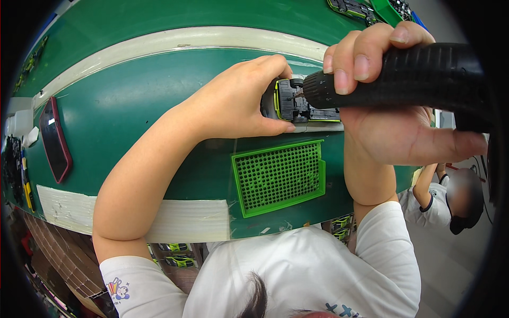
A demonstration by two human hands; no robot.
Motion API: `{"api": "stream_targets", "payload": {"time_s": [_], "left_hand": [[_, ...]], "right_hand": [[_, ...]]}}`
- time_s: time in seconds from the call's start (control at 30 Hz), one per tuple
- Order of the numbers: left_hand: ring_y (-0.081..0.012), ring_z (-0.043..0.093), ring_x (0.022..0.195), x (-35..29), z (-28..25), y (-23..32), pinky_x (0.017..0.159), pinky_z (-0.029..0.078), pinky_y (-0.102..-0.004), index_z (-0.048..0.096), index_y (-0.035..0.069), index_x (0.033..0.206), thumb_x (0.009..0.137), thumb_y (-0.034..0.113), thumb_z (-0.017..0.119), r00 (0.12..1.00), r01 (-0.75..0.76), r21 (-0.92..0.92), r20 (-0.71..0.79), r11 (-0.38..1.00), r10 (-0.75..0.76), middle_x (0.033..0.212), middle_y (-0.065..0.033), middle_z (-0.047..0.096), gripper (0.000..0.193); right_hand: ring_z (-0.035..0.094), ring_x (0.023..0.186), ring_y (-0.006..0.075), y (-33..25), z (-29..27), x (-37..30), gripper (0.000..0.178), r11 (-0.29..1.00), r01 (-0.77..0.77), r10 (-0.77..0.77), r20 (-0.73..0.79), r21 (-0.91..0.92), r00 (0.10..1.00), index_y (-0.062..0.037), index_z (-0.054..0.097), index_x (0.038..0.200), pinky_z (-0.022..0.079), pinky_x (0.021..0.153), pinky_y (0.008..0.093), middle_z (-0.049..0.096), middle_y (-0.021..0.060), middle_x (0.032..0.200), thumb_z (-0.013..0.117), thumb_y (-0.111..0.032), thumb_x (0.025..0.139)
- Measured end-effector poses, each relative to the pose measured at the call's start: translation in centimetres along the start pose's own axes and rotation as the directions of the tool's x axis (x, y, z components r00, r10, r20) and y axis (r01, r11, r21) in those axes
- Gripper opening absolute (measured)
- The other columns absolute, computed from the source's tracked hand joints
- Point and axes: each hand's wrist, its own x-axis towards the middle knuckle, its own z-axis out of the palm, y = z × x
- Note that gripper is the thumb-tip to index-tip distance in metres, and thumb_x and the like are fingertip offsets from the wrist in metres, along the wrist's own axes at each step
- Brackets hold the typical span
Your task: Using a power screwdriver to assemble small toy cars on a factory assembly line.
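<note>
A small toy car [287,103] with a black underside and yellow-green edges lies upside down on the green bench. My left hand [249,100] is curled around its end, thumb on the near side and fingers on the far side. My right hand [382,90] grips a black electric screwdriver [403,77], held nearly level in this view. Its ridged collar and bit are over the car's underside; I cannot tell whether the bit touches a screw. Below the car lies a bright green screw tray [281,177] with rows of small holes.
A phone in a red case [54,140] lies at the left. Cream strips [180,38] run across the bench. More toy car parts [352,9] and a green bin [386,11] are at the far right. Another person [450,199] is at the right.
</note>
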Motion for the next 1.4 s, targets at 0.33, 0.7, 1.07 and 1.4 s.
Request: {"api": "stream_targets", "payload": {"time_s": [0.33,0.7,1.07,1.4], "left_hand": [[-0.0374,0.059,0.094,-0.2,-0.1,0.0,0.080,0.049,-0.0414,0.054,0.000,0.106,0.067,0.024,0.087,1.000,0.022,-0.028,0.020,0.999,-0.022,0.099,-0.0178,0.060,0.056],[-0.0392,0.061,0.096,0.5,-0.7,0.1,0.083,0.050,-0.0421,0.056,-0.001,0.106,0.066,0.024,0.087,0.999,0.002,-0.012,0.041,1.000,-0.001,0.099,-0.0200,0.063,0.056],[-0.0251,0.062,0.103,1.5,-0.8,4.7,0.095,0.048,-0.0349,0.059,0.000,0.116,0.069,0.028,0.087,0.977,0.054,-0.036,-0.203,0.998,-0.060,0.111,-0.0126,0.064,0.061],[-0.0209,0.066,0.093,-15.4,-14.1,14.7,0.082,0.052,-0.0313,0.062,-0.001,0.115,0.072,0.019,0.085,0.684,0.656,0.214,-0.573,0.724,-0.450,0.107,-0.0109,0.064,0.052]], "right_hand": [[0.055,0.062,0.0185,1.1,1.0,0.3,0.113,0.998,-0.009,0.006,-0.066,-0.059,0.998,-0.0038,0.051,0.114,0.046,0.059,0.0332,0.057,0.0090,0.080,0.039,-0.102,0.058],[0.055,0.055,0.0187,1.9,1.9,-0.8,0.110,0.992,0.066,-0.017,-0.412,0.105,0.911,-0.0030,0.052,0.105,0.047,0.054,0.0323,0.056,0.0090,0.070,0.030,-0.102,0.062],[0.058,0.063,0.0205,-9.4,-2.8,-2.7,0.113,0.866,0.449,-0.499,-0.324,-0.219,0.804,0.0027,0.055,0.106,0.047,0.056,0.0321,0.059,0.0115,0.075,0.029,-0.100,0.067],[0.045,0.072,0.0196,-13.2,-6.0,-5.3,0.089,0.940,0.336,-0.255,-0.530,0.061,0.809,-0.0017,0.065,0.098,0.034,0.077,0.0353,0.051,0.0081,0.079,0.040,-0.082,0.067]]}}
